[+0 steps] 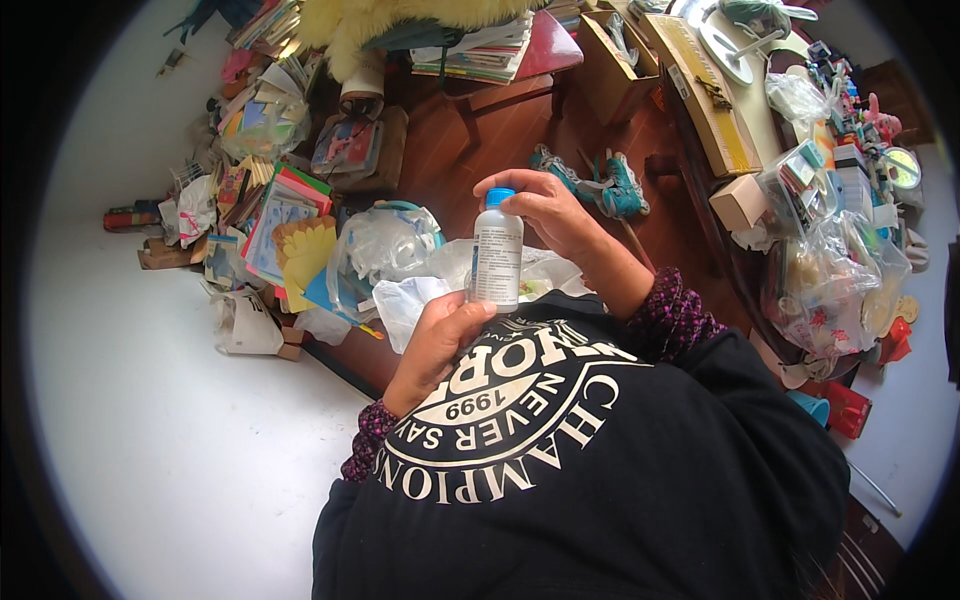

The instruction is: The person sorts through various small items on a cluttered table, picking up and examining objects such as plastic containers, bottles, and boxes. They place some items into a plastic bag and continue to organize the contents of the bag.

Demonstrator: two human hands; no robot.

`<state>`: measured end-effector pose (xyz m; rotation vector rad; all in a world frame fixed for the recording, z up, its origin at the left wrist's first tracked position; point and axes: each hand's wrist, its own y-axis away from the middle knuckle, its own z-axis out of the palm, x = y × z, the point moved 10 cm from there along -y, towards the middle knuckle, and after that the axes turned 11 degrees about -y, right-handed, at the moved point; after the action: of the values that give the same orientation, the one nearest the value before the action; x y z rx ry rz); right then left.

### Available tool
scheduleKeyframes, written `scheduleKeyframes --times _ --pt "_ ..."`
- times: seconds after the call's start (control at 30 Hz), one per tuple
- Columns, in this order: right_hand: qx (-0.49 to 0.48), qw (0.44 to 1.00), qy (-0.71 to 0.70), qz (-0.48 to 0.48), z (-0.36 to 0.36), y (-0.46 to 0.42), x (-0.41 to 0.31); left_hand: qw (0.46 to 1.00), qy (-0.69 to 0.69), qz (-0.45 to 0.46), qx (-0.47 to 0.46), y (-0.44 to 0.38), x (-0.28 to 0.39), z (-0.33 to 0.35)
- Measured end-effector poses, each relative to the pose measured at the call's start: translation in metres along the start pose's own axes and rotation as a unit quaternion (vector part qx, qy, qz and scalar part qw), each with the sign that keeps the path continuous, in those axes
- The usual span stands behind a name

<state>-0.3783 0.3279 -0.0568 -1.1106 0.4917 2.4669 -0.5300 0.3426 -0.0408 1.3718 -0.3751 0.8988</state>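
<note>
A white plastic bottle (498, 259) with a blue screw cap (499, 197) stands upright between my two hands, in front of my chest. Its side bears small printed writing. My left hand (442, 337) grips the base of the bottle, with the thumb across its lower edge. At the top, my right hand (544, 210) has its thumb and fingers around the blue cap, which sits on the bottle. Beyond the bottle lie clear plastic bags (386, 244) and a white plastic bag (411, 304).
Stacked papers and books (281, 225) lie at the left by the white wall. A table (750, 97) at the right bears a long cardboard box (701, 94) and bagged items. Teal roller skates (622, 187) stand on the wooden floor, near a red stool (551, 45) loaded with books.
</note>
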Motion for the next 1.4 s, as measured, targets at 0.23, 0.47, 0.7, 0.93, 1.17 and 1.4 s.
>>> scheduleKeyframes --times 0.23,0.47,0.7,0.93,1.17,1.4 --pt "0.0 1.0 -0.001 0.0 0.0 0.0 -0.001 1.0 -0.018 0.004 -0.005 -0.002 0.001 -0.002" --pt "0.0 1.0 -0.005 0.002 0.001 -0.001 -0.001 1.0 -0.016 0.002 -0.006 -0.002 0.001 -0.002" --pt "-0.003 1.0 -0.008 0.003 -0.002 -0.002 0.001 1.0 0.002 0.003 -0.006 -0.001 0.006 0.003" --pt "0.051 0.999 0.005 0.001 -0.017 0.006 -0.026 0.996 0.062 -0.01 0.064 -0.004 -0.005 -0.02" --pt "0.112 0.969 0.217 -0.037 -0.027 0.03 -0.053 0.987 0.148 0.033 0.048 -0.008 -0.001 -0.027" --pt "0.109 0.925 0.363 -0.034 -0.026 0.031 -0.016 0.98 0.179 0.054 0.063 0.0 0.015 -0.031"
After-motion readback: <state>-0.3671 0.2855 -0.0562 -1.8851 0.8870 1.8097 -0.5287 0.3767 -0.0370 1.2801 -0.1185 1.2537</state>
